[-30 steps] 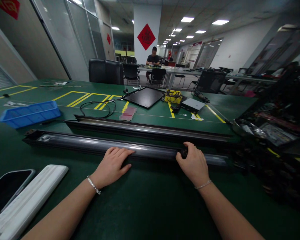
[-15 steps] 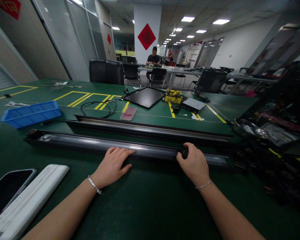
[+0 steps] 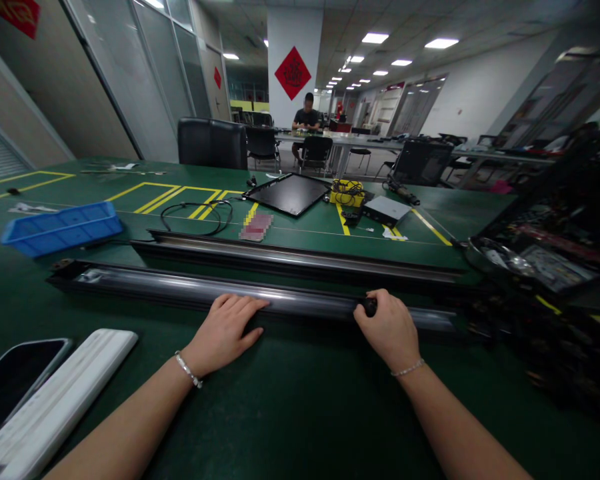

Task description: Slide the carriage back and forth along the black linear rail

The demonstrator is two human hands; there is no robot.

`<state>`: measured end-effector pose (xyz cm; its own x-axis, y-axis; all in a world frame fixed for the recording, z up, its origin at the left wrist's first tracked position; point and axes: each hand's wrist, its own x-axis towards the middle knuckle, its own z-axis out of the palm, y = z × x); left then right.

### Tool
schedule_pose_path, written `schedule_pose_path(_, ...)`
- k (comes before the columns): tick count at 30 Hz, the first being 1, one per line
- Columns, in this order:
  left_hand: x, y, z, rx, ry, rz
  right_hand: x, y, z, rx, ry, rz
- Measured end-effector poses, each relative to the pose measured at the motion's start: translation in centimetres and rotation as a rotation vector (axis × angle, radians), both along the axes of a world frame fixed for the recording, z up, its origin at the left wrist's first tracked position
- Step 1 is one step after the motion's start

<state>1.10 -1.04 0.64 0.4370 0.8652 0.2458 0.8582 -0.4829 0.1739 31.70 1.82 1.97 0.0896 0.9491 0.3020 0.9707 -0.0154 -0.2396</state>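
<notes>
A long black metal channel [image 3: 165, 287] with a shiny grey inner face lies across the table in front of me. My left hand [image 3: 230, 327] rests on its near edge, fingers stretched over the rim and thumb apart on the near side. Further right, my right hand [image 3: 389, 327] is closed on a small black round part [image 3: 370, 306] at the channel. The fingers partly cover this part, so its full shape is hidden. A second black channel [image 3: 290, 259] lies just behind, roughly parallel to the first.
To the left are a blue bin [image 3: 63, 228], a long white case [image 3: 60, 407] and a phone [image 3: 20, 380]. Behind the channels lie a black flat panel [image 3: 290, 193], a yellow box with cables [image 3: 347, 193] and a grey box [image 3: 387, 211]. Dark clutter [image 3: 545, 347] fills the right side.
The fingertips of my right hand have shifted slightly on the black round part, the index finger a little lower. My left hand and both channels stay in place.
</notes>
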Motion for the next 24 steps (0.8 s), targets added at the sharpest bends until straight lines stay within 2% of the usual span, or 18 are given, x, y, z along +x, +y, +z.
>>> schedule_pose_path(12, 0.04, -0.07, 0.21, -0.006, -0.002, -0.002, 0.15, 0.14, 0.13, -0.033, 0.021, 0.004)
schedule_pose_path(24, 0.06, -0.02, 0.23, -0.01, 0.002, 0.005, -0.12, 0.05, 0.12, 0.002, -0.019, 0.007)
